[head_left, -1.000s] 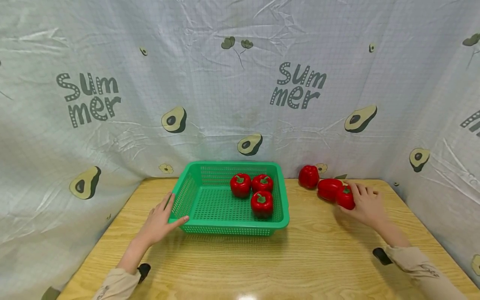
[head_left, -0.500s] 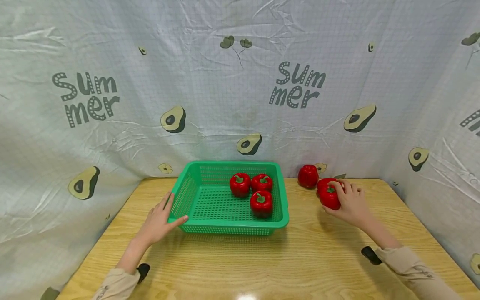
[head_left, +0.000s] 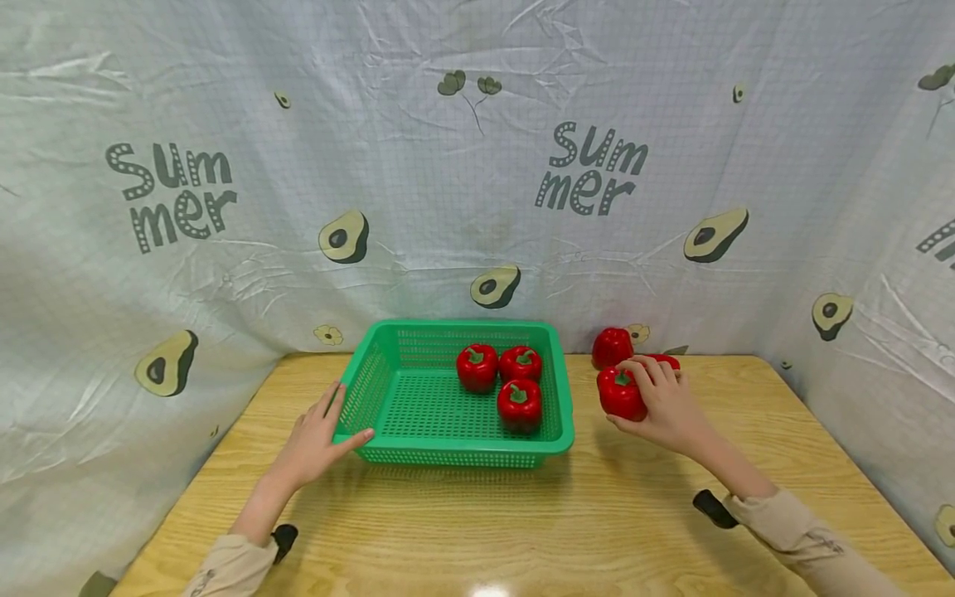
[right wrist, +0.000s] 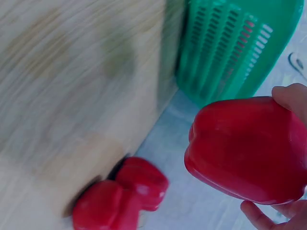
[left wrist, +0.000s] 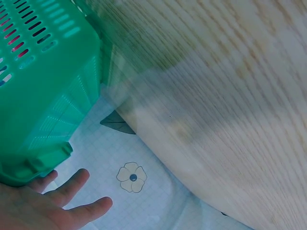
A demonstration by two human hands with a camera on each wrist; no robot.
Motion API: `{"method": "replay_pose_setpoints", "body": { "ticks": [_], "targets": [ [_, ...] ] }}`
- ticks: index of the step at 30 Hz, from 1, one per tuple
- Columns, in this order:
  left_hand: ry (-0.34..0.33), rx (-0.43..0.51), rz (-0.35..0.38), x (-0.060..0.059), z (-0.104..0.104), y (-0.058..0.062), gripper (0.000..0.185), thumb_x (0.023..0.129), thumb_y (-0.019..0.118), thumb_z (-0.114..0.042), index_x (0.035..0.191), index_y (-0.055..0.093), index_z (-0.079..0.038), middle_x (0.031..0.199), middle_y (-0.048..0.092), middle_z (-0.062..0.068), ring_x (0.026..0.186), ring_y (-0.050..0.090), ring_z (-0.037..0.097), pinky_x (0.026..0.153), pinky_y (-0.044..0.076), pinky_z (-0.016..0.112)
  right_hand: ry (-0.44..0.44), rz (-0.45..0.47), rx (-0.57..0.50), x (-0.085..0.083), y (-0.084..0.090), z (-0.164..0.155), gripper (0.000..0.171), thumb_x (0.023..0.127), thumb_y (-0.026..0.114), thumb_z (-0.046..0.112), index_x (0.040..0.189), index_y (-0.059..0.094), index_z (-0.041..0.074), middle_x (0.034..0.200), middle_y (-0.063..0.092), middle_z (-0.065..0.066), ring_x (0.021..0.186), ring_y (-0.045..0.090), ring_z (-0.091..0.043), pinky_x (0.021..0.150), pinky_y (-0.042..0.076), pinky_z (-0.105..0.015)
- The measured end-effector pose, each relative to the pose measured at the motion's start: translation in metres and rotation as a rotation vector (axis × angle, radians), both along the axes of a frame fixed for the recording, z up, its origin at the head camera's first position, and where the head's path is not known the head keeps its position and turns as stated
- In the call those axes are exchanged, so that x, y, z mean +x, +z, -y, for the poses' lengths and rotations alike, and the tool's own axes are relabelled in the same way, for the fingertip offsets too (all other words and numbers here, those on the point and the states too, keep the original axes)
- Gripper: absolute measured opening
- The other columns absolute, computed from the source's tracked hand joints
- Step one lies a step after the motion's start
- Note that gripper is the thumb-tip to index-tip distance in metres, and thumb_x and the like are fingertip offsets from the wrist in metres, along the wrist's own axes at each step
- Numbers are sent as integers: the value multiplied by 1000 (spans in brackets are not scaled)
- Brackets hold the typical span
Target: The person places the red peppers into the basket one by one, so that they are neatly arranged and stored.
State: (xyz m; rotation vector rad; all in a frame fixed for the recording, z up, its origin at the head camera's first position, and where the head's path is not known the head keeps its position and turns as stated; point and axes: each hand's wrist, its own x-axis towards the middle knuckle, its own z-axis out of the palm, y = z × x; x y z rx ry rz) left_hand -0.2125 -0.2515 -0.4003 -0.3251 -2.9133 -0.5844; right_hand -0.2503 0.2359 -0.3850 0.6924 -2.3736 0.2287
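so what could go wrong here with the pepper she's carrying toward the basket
1. The right hand grips the red pepper low beside the green basket; it might clip the basket's near wall.
2. Three peppers already crowd the basket's right end, so a drop there could land on them and roll.
3. The left hand only rests against the basket's corner, so a knock may slide it.

Six red peppers in all. Three lie in the basket: far-left pepper (head_left: 477, 367), far-right pepper (head_left: 521, 363) and near pepper (head_left: 520, 404). Three are to its right: one held pepper (head_left: 619, 393), one far pepper (head_left: 612, 346) by the cloth, and one hidden pepper (head_left: 662, 360) mostly behind the fingers. One green basket (head_left: 373, 390). One bench (head_left: 477, 531). Two hands: left hand (head_left: 317, 438), right hand (head_left: 667, 406).
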Motion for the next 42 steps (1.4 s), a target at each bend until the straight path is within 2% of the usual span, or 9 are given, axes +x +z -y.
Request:
{"method": "replay_pose_setpoints", "body": {
  "ticks": [10,16,21,28,34,42],
  "targets": [
    [-5,18,-13,2,0,-1,89,84,49,-52,141,12,6,147,11,25,126,21,52,94,20,68,63,42,-14,5,18,24,71,58,78,38,113,46,8,118,50,-11,95,45,-30,73,31,-46],
    [-15,49,-61,5,-1,0,91,83,49,-56,141,14,4,146,13,25,123,24,53,91,21,70,125,-5,-20,3,25,38,71,57,79,36,112,45,7,122,50,-12,98,44,-29,73,32,-46],
    [-7,37,-22,2,0,-1,89,84,49,-53,141,12,5,147,11,25,126,21,52,93,19,69,170,-46,-21,0,32,52,70,56,79,36,110,44,8,121,49,-10,96,45,-28,74,32,-45],
    [-1,11,2,3,0,-1,90,84,51,-51,141,11,5,147,10,25,127,21,51,94,21,68,231,-41,4,-2,45,79,70,60,76,42,112,42,10,118,50,-4,93,45,-26,77,31,-45],
    [-3,15,0,1,1,-3,90,84,51,-51,142,11,5,147,10,24,127,21,51,94,20,68,257,16,39,-4,53,104,66,64,72,50,110,44,12,113,55,-2,98,45,-26,82,31,-47],
    [0,17,-3,1,0,-4,89,84,51,-51,142,11,4,148,10,23,127,20,50,94,20,68,243,116,166,-10,61,133,65,67,65,59,110,45,15,103,58,2,99,42,-22,84,31,-48]
  ]
}}
